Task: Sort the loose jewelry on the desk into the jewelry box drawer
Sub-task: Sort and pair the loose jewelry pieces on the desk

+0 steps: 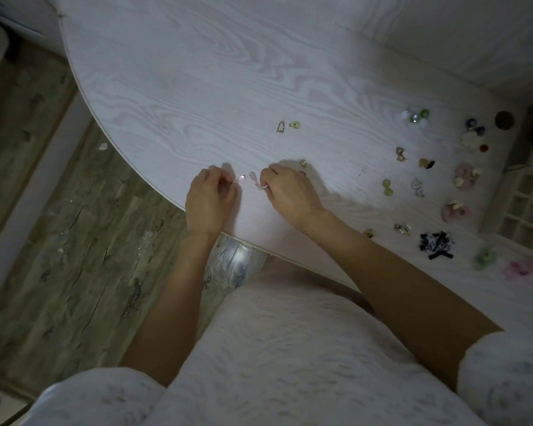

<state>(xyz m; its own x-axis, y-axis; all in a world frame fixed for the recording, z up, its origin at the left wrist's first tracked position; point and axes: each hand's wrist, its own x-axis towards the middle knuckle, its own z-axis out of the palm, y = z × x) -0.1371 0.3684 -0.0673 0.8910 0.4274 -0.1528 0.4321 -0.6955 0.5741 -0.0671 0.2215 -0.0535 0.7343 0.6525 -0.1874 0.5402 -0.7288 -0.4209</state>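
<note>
My left hand (209,198) rests near the front edge of the white wood-grain desk (197,87), its fingertips pinched on a small pale pink earring (241,178). My right hand (286,192) lies just to the right, fingers curled on a second small pale piece (254,179) with a ring-like bit at the fingertips. Loose jewelry lies scattered to the right: a metal pair (288,126), green bead earrings (387,187), gold pieces (400,154). The jewelry box drawer (526,207) with its grid of compartments sits at the far right.
Fabric flowers and hair ties lie near the drawer: a white flower (471,139), pink scrunchies (465,176), a navy bow (437,244). A tiny gold piece (303,163) sits just behind my right hand. The desk's curved edge drops to a wooden floor at left.
</note>
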